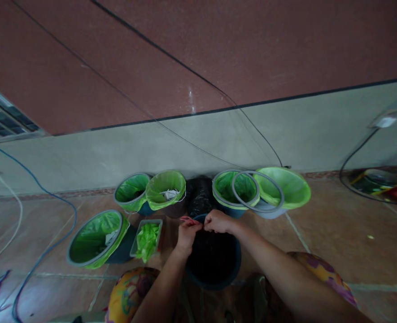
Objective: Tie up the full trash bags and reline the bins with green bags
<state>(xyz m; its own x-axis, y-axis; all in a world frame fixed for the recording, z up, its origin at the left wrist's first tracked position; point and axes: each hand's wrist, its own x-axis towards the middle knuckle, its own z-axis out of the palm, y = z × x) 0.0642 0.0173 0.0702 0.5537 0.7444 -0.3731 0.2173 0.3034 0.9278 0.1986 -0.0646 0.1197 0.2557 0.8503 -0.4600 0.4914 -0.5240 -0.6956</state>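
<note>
dark bucket: it stands on the floor between the knees, mouth up; the dark bucket is too dim inside to tell what it contains.
left hand: the left hand is at the far rim, thumb and fingertips nearly together, apparently pinching a thin red thing.
right hand: the right hand is just beside it, fingers curled in and thumb pressed close; what, if anything, it pinches cannot be told.
bucket handling: probably stiff plastic, light unless filled, perhaps slick; the rim looks the best grip, with 2 hands on opposite sides.
red thing handling: likely light and easy to drop; a fingertip pinch suits it, but whether it is stiff or soft cannot be told.
behind the bucket: a black bag, shiny, probably soft and slippery, best gathered by its top.
left of the bucket: a clear box with crumpled green plastic, likely thin and easily torn.
around: 5 buckets lined in green, 3 to the left and 2 to the right; a grey ring lies across the right 2.
</note>
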